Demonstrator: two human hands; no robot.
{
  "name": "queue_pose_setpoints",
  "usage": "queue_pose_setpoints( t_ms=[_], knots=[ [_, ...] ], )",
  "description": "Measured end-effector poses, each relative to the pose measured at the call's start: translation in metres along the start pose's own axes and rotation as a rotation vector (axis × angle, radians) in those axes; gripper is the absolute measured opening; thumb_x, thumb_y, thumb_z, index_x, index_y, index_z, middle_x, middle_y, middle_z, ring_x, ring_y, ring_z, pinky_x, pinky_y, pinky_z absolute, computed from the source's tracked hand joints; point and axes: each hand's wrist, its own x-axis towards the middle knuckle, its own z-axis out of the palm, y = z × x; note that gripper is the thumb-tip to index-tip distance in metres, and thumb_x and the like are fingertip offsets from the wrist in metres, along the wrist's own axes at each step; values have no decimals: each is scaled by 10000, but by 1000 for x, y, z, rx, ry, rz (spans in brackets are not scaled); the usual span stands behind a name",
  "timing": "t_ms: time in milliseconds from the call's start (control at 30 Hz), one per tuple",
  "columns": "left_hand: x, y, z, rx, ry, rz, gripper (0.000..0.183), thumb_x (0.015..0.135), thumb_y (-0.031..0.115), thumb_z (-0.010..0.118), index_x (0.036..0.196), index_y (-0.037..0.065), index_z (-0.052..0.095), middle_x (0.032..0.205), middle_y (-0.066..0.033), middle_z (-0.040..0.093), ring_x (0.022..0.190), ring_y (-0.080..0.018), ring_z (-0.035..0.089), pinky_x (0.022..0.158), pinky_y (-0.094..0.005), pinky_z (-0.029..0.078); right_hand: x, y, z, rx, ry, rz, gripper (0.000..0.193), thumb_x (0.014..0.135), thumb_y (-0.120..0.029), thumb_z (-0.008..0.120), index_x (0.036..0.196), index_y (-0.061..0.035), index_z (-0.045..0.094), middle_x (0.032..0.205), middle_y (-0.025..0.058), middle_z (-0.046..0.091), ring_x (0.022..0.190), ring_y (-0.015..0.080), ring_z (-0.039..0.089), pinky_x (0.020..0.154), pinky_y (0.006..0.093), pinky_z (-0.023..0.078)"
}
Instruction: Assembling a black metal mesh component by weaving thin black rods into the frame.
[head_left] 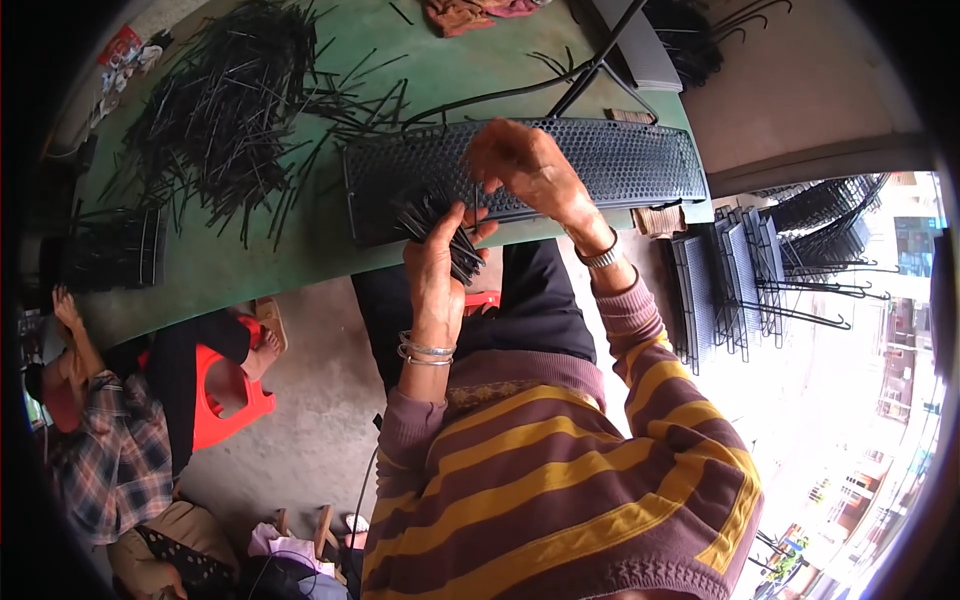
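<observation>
A bundle of thin black strips [466, 262] is gripped in my left hand [436, 268], whose thumb lies across it near the green table's front edge. Just above and to the right, my right hand [530, 168] hovers over a long black perforated mesh panel [620, 165]. Its fingers are curled together and slightly blurred; whether a strip is pinched in them is hard to make out. The panel lies lengthwise along the table edge, with bent black rods [500, 95] rising behind it. My left hand covers part of its near left end.
A big heap of loose black strips [230, 110] covers the left of the green table [330, 215]. More mesh panels with hooked rods [740, 270] stand at the right. At the left, another person in a plaid shirt [115, 450] sits by a red stool [225, 400].
</observation>
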Motion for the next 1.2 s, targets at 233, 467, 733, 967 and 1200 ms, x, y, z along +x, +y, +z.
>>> queue_pose_setpoints(
  t_ms=[233,467,733,967,1200],
  knots=[
    [-2,-1,1,12,57,-9,201,823,194,711,861,5,653,768,-95,677,611,-175,651,512,-270,470,33,9,3,-211,467,-292,69,921,-70,550,936,-3,538,811,104,670,712,151,682,611,253,510],
    [2,-2,-2,27,8,-18,218,815,185,716,720,3,642,675,-79,641,494,-136,551,495,-262,450,50,51,16,-361,284,-336,50,884,-51,576,910,-25,541,746,103,643,695,222,672,595,319,501],
    [-2,3,1,16,36,-7,211,821,194,713,785,-8,664,695,-86,655,511,-138,570,486,-251,455,38,33,17,-783,241,-166,211,859,-226,659,985,-59,638,755,117,658,655,287,636,575,345,499],
    [-4,2,7,93,1,-6,230,826,190,707,942,-2,655,779,-93,683,611,-166,645,495,-261,477,8,14,0,96,-181,93,184,911,-166,601,924,17,615,762,40,626,669,98,595,635,241,497],
    [-9,4,14,-71,37,-65,225,841,191,694,970,17,632,851,-110,688,692,-186,669,533,-306,517,21,11,-5,-49,369,-161,62,914,-53,554,925,7,566,774,69,649,663,117,635,614,244,508]
  ],
)
